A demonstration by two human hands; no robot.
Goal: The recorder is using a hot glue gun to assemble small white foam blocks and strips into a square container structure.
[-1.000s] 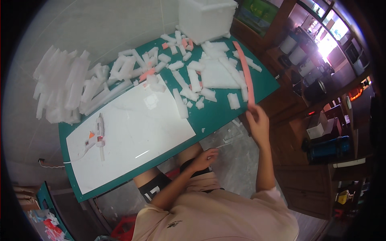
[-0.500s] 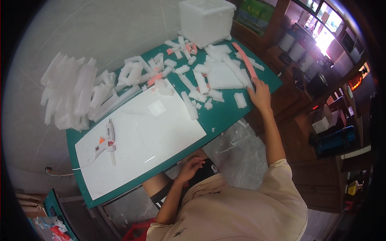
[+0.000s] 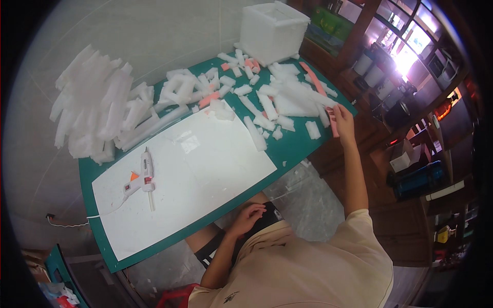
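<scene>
My right hand [image 3: 344,126] pinches the near end of a white foam strip [image 3: 317,96] at the table's right edge. Part of the strip lies over a flat white foam slab [image 3: 294,102]. Beside and partly beneath that hand runs a long pink foam strip [image 3: 314,79], its near end by the table edge. My left hand [image 3: 248,219] rests on my thigh, fingers loosely curled with nothing seen in them. On a white board [image 3: 205,159] lies a white hot glue gun [image 3: 147,172] with a glue stick poking out its back.
The green table [image 3: 303,146] bears scattered white and pink foam scraps [image 3: 179,88]. A tall heap of white foam strips [image 3: 92,102] stands at the left against the wall. A white foam box [image 3: 272,33] sits at the far corner. Dark wooden cabinets [image 3: 385,205] stand to the right.
My right hand has gone from the pink strip to the end of a white foam strip, which is now swung out toward the right edge. My left hand stays on my thigh.
</scene>
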